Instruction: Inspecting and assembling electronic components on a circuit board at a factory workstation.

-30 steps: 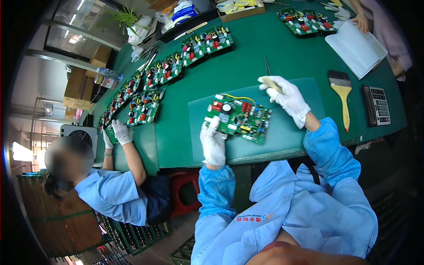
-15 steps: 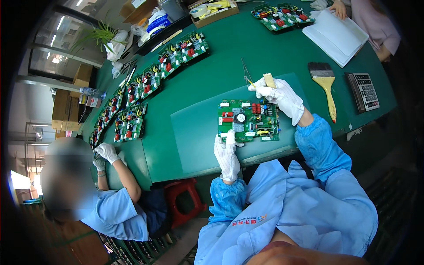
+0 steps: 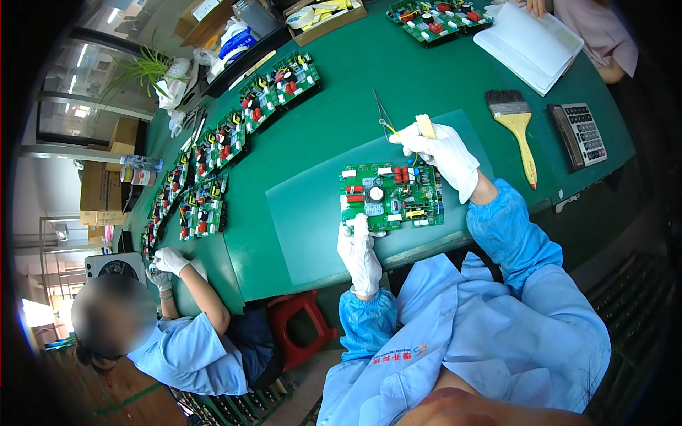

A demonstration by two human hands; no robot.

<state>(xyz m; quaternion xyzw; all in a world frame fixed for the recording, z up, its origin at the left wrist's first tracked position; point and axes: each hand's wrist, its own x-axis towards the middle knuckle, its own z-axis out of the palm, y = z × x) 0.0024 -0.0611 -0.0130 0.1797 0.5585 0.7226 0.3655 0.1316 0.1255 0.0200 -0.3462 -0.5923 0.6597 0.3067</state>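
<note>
A green circuit board point(image 3: 391, 195) with red, white and yellow parts lies on a translucent mat point(image 3: 305, 234). My gloved left hand point(image 3: 360, 257) grips its near left edge, fingertips over the corner. Above the board's far right corner, my gloved right hand point(image 3: 446, 160) is closed in a pinch. From its fingers a thin metal two-pronged tool point(image 3: 383, 117) with a small ring points away, a bit of yellow beside it. A beige block-like piece point(image 3: 425, 126) sticks up at the same fingers; how it is held is hidden. A thin wire hangs below them by the board.
Rows of similar circuit boards point(image 3: 220, 142) curve along the left, with more boards point(image 3: 433, 23) at the far edge. Rightward lie a brush point(image 3: 522, 131), a calculator point(image 3: 579, 135) and open papers point(image 3: 529, 44) by another person's hand. A co-worker in gloves point(image 3: 170, 261) sits left, near a red stool point(image 3: 302, 330).
The whole view has shifted slightly, so the table's things sit further left. Both my hands keep their hold, and the board stays on the mat.
</note>
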